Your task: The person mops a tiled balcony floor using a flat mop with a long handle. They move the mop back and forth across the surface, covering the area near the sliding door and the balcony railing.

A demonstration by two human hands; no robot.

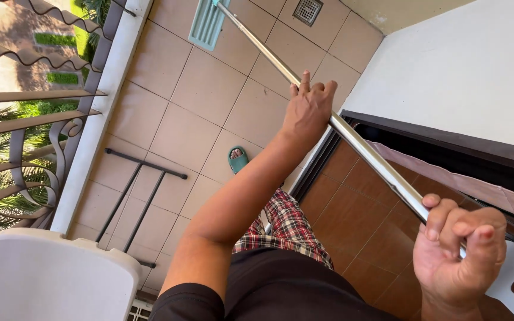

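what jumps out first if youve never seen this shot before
The long silver mop pole cuts across the frame from upper left to lower right, gripped by the left hand midway and the right hand near its end. Its pale green flat mop head lies on the beige balcony tiles at top centre. A single green slipper lies on the tiles just below the left forearm.

Black short-sleeved shirt [281, 291], sleeve edge on near left upper arm. Plaid shorts [287, 223] below, red, white and dark checks. Both forearms bare. Left hand [309, 107] and right hand [456, 249] bare, no gloves, rings or watch. Right fingernails short.
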